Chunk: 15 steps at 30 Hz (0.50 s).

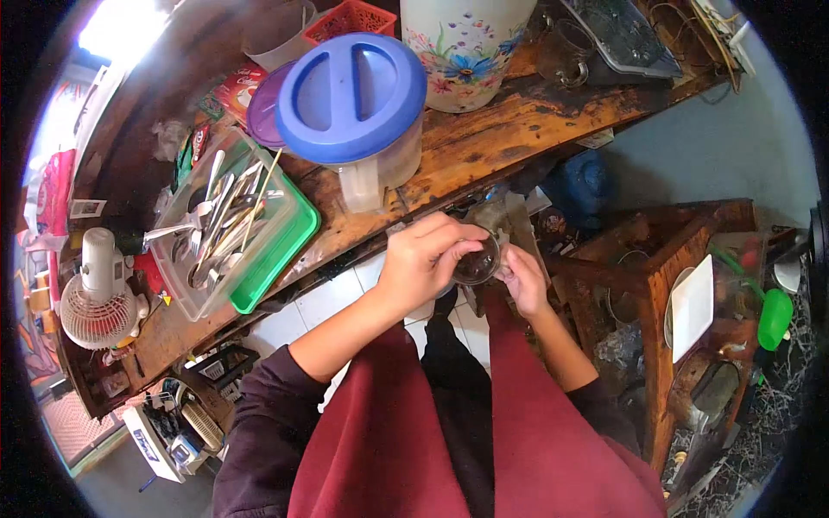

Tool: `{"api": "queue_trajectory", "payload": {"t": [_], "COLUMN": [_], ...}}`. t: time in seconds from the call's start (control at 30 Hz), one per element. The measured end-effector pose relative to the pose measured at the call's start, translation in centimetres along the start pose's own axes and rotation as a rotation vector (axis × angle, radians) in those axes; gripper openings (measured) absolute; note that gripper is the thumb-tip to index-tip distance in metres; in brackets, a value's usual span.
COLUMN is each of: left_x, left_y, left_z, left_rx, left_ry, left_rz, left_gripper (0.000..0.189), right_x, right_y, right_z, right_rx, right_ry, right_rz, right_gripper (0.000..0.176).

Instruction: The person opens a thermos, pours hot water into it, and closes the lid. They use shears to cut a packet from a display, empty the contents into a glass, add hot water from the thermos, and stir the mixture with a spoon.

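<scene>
A clear glass cup (477, 269) is held in front of my body, just off the table's front edge, with its round rim turned up toward me. My left hand (425, 257) grips it from the left, with the thumb and fingers bent over the rim. On the opposite side, my right hand (523, 280) has its fingers closed at the cup's side, perhaps on a handle that I cannot clearly make out. Beyond my left hand, a clear plastic pitcher (380, 164) with a blue lid (352, 97) stands near the table edge.
The wooden table (484, 129) bears a clear tray (194, 293) of cutlery over a green tray (298, 250), a flowered container (466, 52), a red basket (354, 19) and a small fan (99, 293). At right stands a wooden rack (661, 345) with a green scoop (775, 319).
</scene>
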State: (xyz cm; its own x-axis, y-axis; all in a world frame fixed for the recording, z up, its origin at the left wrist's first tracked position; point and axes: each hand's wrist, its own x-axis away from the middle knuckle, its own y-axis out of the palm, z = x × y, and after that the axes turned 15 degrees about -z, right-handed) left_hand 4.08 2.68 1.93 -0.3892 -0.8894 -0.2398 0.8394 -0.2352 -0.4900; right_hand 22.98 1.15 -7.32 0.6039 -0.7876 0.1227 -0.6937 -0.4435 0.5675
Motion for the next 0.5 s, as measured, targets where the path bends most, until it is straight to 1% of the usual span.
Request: {"api": "queue_trajectory", "payload": {"t": [0.1,0.2,0.27,0.33,0.4,0.47,0.5], "left_x": [0.7,1.7,2.4,3.2,3.7,3.9,4.0], "left_y": [-2.2,-3.9,-4.5,-4.8,-4.9,-5.0,-5.2], "left_z": [0.8,2.4,2.8,3.0,3.1,3.2,3.3], "left_rx": [-0.175,-0.245,-0.236,-0.151,-0.162,-0.132,-0.130], "left_ry": [0.071,0.005,-0.005,-0.042,-0.049,0.007,-0.001], "left_rz": [0.067,0.063,0.071,0.033,0.026,0.066,0.068], "left_gripper": [0.011,0.011,0.011,0.011,0.012,0.013,0.013], "right_x": [-0.8,-1.1,-1.6,-1.9,-2.2,-2.5,-2.6], "right_y": [2.5,3.8,4.9,5.5,6.4,7.2,7.6], "right_z": [-0.8,-0.5,-0.7,-0.5,-0.8,-1.1,-1.1], "right_rx": [-0.025,-0.057,-0.037,-0.042,-0.005,0.005,0.015], "right_ry": [-0.012,-0.006,-0.008,-0.004,0.009,0.004,-0.006], "right_rz": [-0.016,-0.047,-0.065,-0.096,-0.102,-0.132,-0.157], "right_gripper": [0.023,0.024,0.025,0.024,0.023,0.023,0.023]}}
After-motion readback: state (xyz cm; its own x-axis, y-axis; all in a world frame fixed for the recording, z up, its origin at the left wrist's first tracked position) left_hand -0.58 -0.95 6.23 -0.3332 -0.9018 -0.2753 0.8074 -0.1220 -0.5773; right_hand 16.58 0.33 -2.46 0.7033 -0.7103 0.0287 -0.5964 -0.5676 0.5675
